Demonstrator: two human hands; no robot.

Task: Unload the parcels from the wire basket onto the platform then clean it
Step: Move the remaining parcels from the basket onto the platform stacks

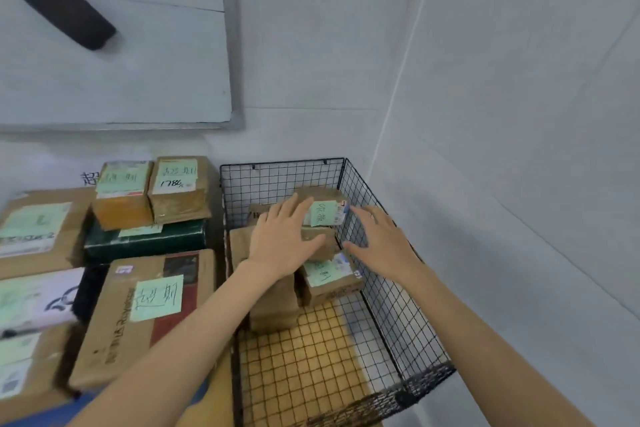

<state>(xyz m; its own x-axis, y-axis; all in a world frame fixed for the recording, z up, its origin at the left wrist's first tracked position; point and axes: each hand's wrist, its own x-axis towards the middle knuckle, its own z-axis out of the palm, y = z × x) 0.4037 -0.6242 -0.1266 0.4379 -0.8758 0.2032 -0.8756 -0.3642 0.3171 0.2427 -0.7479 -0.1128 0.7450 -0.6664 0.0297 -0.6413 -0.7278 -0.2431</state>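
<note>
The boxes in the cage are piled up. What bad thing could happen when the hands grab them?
Lifting the top parcel with the left hand and right hand could topple the lower parcels in the wire basket. The right hand is near the wire wall and might scrape it. The unloaded parcels alongside are already stacked, so another could slide off.
</note>
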